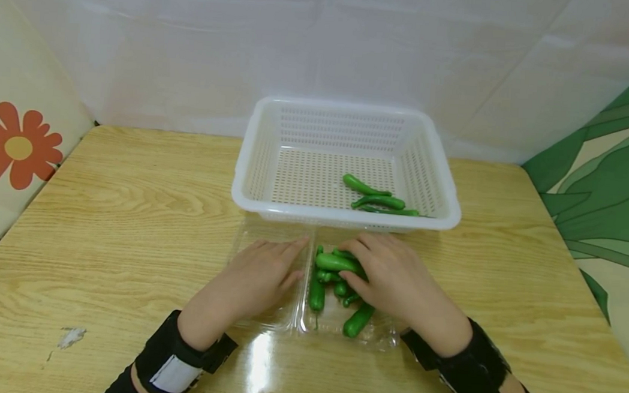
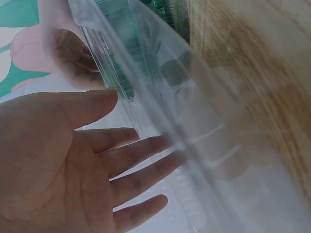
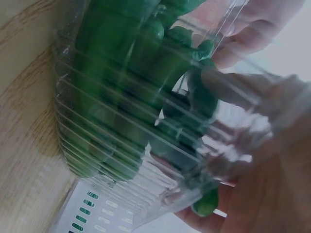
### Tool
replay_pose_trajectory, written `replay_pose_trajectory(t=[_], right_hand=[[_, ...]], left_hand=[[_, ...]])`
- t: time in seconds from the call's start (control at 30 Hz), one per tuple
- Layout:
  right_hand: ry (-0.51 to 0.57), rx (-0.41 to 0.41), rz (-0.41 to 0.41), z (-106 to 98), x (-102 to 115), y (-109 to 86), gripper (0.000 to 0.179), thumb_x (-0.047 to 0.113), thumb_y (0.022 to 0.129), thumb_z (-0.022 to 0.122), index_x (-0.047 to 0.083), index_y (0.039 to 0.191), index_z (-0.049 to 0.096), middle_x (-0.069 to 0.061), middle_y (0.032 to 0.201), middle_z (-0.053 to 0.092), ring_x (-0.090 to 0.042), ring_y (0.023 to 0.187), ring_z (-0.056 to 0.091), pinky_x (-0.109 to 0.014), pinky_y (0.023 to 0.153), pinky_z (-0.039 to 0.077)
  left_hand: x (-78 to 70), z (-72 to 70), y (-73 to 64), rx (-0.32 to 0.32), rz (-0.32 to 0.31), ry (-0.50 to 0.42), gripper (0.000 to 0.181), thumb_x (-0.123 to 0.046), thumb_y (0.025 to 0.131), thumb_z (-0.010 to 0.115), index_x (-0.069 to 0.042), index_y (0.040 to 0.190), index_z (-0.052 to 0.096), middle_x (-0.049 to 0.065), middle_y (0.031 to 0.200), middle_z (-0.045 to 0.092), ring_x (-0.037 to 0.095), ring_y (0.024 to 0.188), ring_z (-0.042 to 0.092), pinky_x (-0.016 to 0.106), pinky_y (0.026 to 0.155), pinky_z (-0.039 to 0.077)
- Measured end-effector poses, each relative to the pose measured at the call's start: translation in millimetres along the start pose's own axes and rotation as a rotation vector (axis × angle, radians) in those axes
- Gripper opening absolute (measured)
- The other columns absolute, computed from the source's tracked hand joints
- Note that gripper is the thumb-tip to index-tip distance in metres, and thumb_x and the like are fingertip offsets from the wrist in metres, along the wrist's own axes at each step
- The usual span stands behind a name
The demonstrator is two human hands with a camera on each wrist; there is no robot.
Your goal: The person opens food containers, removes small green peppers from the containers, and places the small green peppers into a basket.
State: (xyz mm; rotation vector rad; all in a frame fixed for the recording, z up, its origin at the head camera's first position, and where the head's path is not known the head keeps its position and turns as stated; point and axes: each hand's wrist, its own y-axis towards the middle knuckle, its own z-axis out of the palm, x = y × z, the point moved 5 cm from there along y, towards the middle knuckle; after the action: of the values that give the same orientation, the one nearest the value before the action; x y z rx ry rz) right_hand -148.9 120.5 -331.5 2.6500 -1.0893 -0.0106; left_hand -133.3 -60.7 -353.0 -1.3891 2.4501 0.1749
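Note:
A hinged clear plastic box [image 1: 392, 339] lies unfolded on the table, its right half holding several green chili peppers [image 1: 316, 293]. Over those peppers, the right hand [image 1: 391, 273] curls its fingers and thumb around a green chili pepper [image 1: 336, 263]. Through the ribbed plastic wall in the right wrist view, the thumb [image 3: 233, 87] is against the peppers [image 3: 189, 131], with fingers on their far side. The left hand [image 1: 258, 277] is above the box's other half [image 1: 280, 320]. In the left wrist view, its fingers [image 2: 141, 150] are spread, holding nothing.
Just behind the box stands a white perforated plastic basket [image 1: 346, 215], with a few green chili peppers [image 1: 379, 200] on its floor near the right front. A white cloth [image 1: 193, 51] hangs behind the wooden table [image 1: 130, 209]. Patterned panels flank both sides.

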Motion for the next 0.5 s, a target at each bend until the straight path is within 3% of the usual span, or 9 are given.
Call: replay_pose_trajectory(t=[0.5], right_hand=[[0.007, -0.042, -0.02, -4.8, 2.9, 0.7, 0.044, 0.027, 0.083, 0.082, 0.005, 0.118, 0.066, -0.006, 0.105, 0.064, -0.021, 0.089, 0.064, -0.04, 0.078, 0.056]], left_hand=[[0.6, 0.8, 0.1, -0.008, 0.001, 0.009, 0.059, -0.034, 0.103, 0.053, -0.006, 0.152, 0.037, 0.01, 0.146, 0.051, 0.029, 0.132, 0.05, 0.051, 0.113, 0.033]])
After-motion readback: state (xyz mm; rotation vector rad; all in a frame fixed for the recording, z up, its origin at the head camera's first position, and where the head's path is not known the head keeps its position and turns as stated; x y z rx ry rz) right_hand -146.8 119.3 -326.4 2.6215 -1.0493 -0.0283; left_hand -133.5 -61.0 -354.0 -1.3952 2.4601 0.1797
